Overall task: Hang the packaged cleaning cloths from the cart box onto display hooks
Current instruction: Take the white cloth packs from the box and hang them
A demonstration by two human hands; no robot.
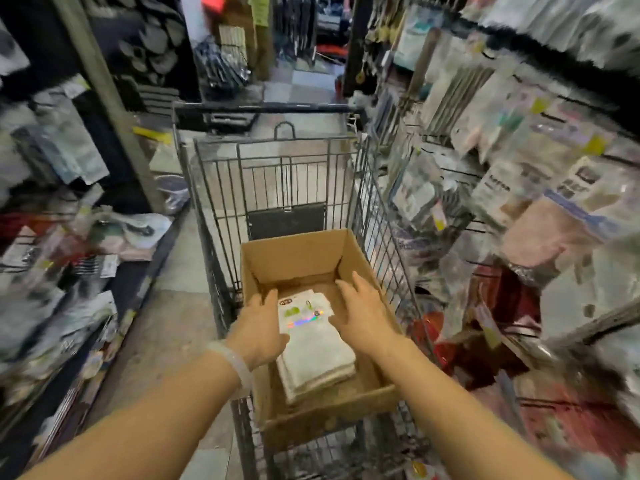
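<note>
An open cardboard box (294,251) sits in a wire shopping cart (214,188). Inside it lies a small stack of white packaged cleaning cloths (313,344) with a printed header card and a shiny sticker on top. My left hand (258,329) reaches into the box at the stack's left edge, fingers apart and touching or just above the top pack. My right hand (363,313) hovers at the stack's right side, fingers spread, holding nothing. Display hooks with hanging packets (512,133) fill the wall on the right.
Shelves of packaged goods (62,237) line the left side of a narrow aisle. The cart's black handle bar (263,107) is at the far end. More hanging goods and a tiled floor (304,81) lie beyond. The view is motion-blurred at the edges.
</note>
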